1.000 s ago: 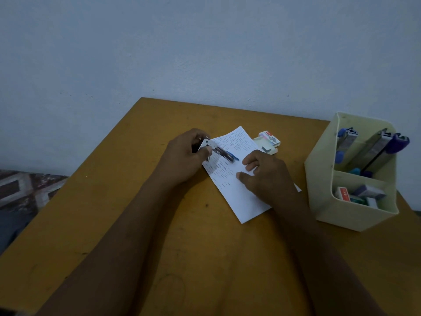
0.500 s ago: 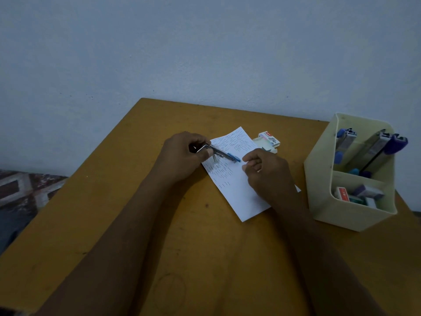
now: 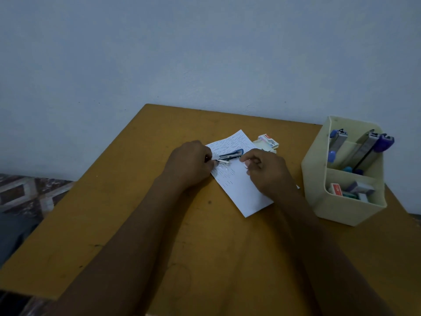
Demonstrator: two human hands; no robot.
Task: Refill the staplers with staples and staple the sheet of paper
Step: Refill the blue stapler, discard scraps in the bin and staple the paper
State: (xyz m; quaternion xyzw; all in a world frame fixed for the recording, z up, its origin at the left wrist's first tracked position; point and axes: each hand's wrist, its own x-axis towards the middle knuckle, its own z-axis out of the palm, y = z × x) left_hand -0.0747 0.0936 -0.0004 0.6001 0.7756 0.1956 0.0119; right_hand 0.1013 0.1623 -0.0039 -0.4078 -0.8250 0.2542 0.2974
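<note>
At a dim, mustard-coloured bench (image 3: 159, 224), your left hand (image 3: 190, 164) grips the rear end of a small blue stapler (image 3: 231, 154). The stapler lies over the upper part of the printed sheet of paper (image 3: 241, 192), its blue top lifted off the bare metal channel beneath.

The step in hand looks to be the reload. To do it well, hold the rear end firm and low, so the channel sits level and open towards you. Bring the staple strip in legs down, in line with the channel. Seat it fully before you close the top. Watch that the loose sheet does not ride up under the stapler or slide across the bench.

Your left fingers (image 3: 209, 157) are curled tight round the stapler's back end. Your right hand (image 3: 268, 171) is just beside the stapler's front tip, over the paper. Its fingers (image 3: 250, 156) are curled in, thumb and forefinger drawn close. Whether they pinch a strip of staples cannot be told in this light.

A staple box (image 3: 268, 140) sits on the bench just beyond the sheet. To your right, a cream desk organiser (image 3: 337, 208) holds more staplers (image 3: 369, 149) upright in its back compartment and staple boxes (image 3: 337, 189) in the front one.
</note>
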